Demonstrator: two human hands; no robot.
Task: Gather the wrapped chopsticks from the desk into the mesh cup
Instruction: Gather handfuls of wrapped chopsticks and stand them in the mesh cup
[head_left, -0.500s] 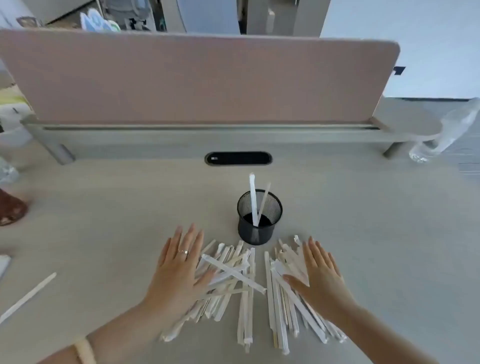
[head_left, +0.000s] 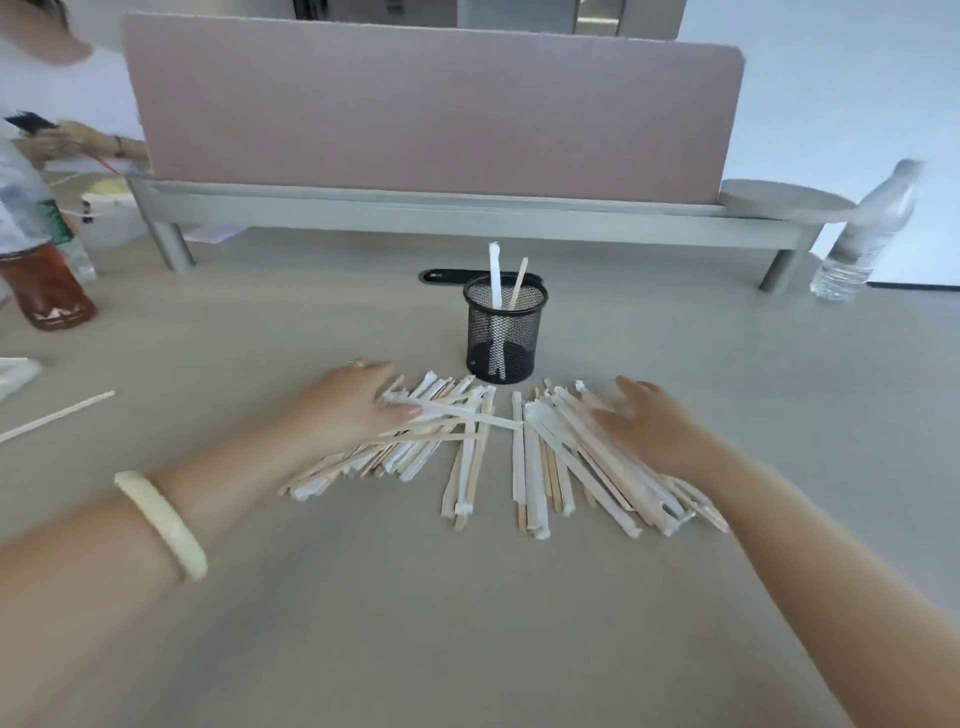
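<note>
A black mesh cup (head_left: 503, 338) stands upright on the desk with two wrapped chopsticks (head_left: 494, 280) sticking out of it. In front of it lie two heaps of wrapped chopsticks: a left heap (head_left: 415, 447) and a right heap (head_left: 561, 462). My left hand (head_left: 348, 400) lies flat on the left heap's outer side, fingers spread, thumb touching a white wrapper. My right hand (head_left: 649, 421) rests flat on the right heap's outer side, fingers apart. Neither hand grips anything.
A pink divider panel (head_left: 431, 104) on a grey rail closes the back. A clear water bottle (head_left: 867, 234) stands at the right, a brown drink bottle (head_left: 47, 291) at the left. One stray chopstick (head_left: 57, 415) lies far left. Another person's hand (head_left: 78, 140) shows at upper left.
The view has dropped lower and nearer the desk, so more of my arms shows. Both hands stay flat on the heaps, almost unmoved.
</note>
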